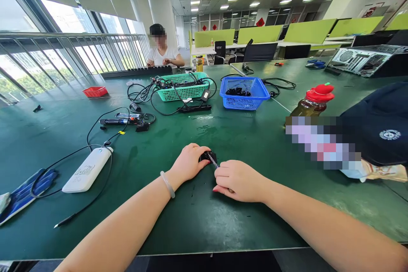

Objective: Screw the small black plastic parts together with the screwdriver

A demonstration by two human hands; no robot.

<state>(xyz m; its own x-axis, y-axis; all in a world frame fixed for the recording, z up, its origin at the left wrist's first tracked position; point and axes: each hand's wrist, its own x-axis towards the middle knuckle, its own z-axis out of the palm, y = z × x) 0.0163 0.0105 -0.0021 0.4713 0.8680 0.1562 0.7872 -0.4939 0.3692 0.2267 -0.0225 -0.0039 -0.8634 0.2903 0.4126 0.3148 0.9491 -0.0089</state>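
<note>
My left hand (190, 161), with a pale bangle on its wrist, is closed on a small black part (210, 156) on the green table. Thumb and fingers pin this part from its left side. In my closed right hand (237, 180) is a slim metal tool (213, 161), pointing up and left. Its tip meets the top of the black part or lies just over it; I cannot tell which. Most of the tool is hidden in my fist, so its exact kind does not show.
Beyond my hands stand a green basket (183, 93) of cables and a blue basket (244, 103) of black parts. To the left lie a white power bank (88, 169) and a blue glove (28, 191). A red-lidded bottle (307, 108) stands right. A person (163, 55) sits opposite.
</note>
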